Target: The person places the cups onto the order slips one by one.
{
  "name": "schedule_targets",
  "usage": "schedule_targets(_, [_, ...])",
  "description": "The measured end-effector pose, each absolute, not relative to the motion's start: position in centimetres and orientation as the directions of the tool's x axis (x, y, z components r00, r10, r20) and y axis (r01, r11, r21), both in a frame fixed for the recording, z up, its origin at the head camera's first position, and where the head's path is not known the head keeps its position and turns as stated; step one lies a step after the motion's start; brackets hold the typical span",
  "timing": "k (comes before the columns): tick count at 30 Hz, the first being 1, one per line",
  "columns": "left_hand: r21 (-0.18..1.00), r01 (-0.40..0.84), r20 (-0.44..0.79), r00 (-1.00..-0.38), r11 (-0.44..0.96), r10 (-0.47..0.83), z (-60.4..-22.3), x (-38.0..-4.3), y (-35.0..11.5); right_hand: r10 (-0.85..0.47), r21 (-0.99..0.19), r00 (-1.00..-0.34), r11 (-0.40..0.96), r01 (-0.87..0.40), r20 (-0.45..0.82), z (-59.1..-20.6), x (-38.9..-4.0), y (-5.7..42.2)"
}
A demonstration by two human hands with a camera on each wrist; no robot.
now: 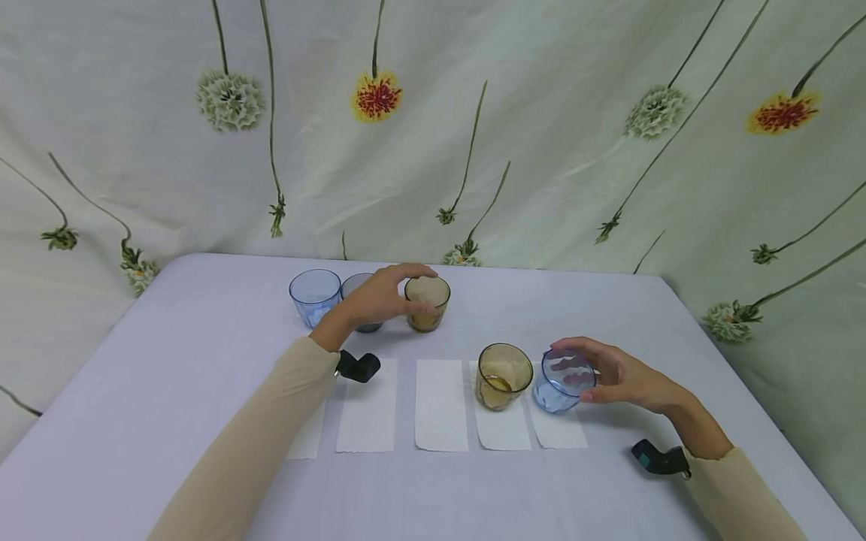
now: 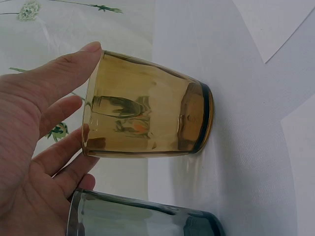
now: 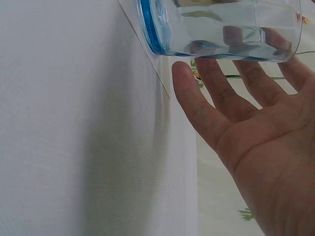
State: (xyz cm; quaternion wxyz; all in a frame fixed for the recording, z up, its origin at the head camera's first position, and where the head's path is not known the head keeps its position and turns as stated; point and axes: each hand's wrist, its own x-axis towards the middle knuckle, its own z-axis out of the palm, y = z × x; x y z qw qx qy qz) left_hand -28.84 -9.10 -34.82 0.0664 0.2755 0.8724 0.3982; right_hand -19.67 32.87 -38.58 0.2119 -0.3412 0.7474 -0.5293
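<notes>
Left fingers (image 2: 61, 147) grip the rear amber glass (image 2: 162, 130), its contents unclear.

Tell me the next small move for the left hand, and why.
I'd probably have the left hand firm its hold on the rear amber glass before any lift: it appears to hold only the rim end, and the grey glass stands close by, so a slip could knock it.
</notes>
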Motion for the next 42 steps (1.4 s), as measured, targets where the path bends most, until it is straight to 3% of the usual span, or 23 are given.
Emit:
schedule_targets(7, [0.727, 0.413, 0.078, -0.844, 0.549, 0.531, -35.07, -29.0, -8.9, -0.712, -0.934, -0.702, 0.237, -0.267, 0.02, -38.43, -19.38, 32.73])
schedule_targets(42, [0.674, 0.447, 0.081, -0.836, 0.588, 0.543, -34.97, -28.94, -8.75, -0.73, -0.932, -0.682, 0.214, -0.292, 0.046, -38.41, -19.58, 32.74])
